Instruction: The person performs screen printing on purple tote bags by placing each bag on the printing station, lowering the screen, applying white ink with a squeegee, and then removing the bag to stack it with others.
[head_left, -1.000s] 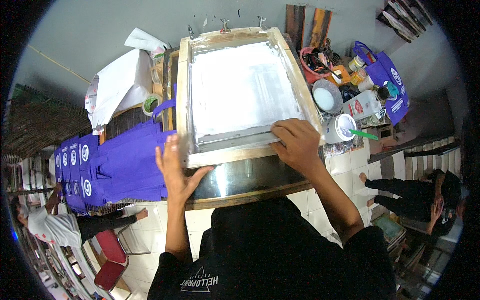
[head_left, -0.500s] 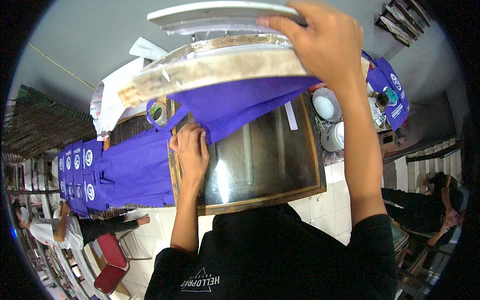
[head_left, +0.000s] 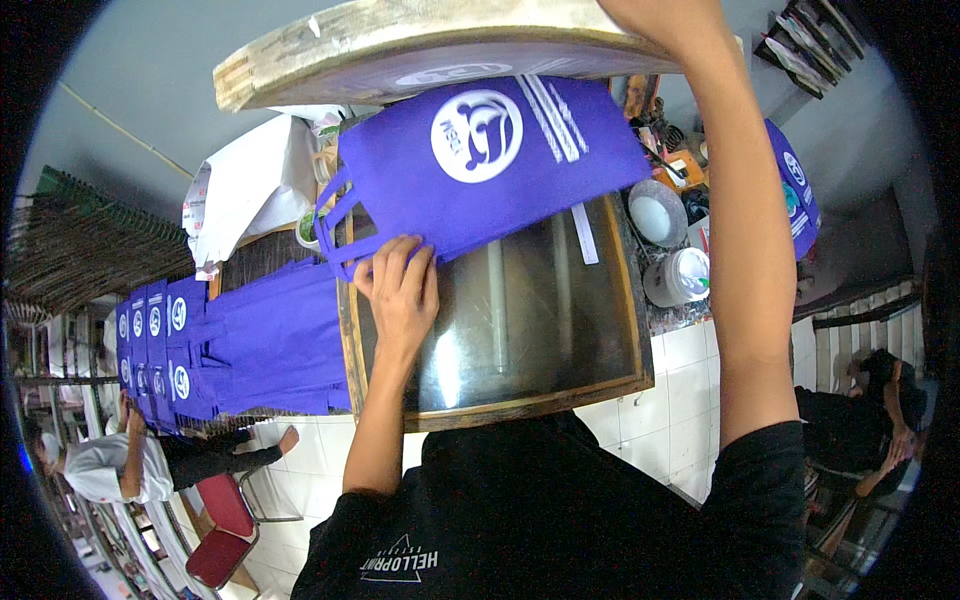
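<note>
A purple fabric tote bag (head_left: 400,165) with a white round print and white stripes lies over a dark glass-topped table (head_left: 530,320). My left hand (head_left: 400,285), fingers curled and closed, pinches its near edge beside the handles. Above it, a wooden screen printing frame (head_left: 430,40) is tilted up, its underside facing the bag. My right hand (head_left: 665,20) is at the frame's right part, closed on it as far as shows; its fingertips are hidden past the top of the picture.
Left of the glass, purple bags (head_left: 270,340) lie in rows, several printed. White sheets (head_left: 255,190) hang behind. At the right stand a white tub (head_left: 677,277) and a bowl (head_left: 657,213). A red chair (head_left: 225,505) and a person (head_left: 120,465) are at lower left; another person sits at right.
The screen frame has swung higher and away from the bag, baring its white print. My right hand rose with it. The pale squeegee-like board has left the picture. My left hand shifted slightly right.
</note>
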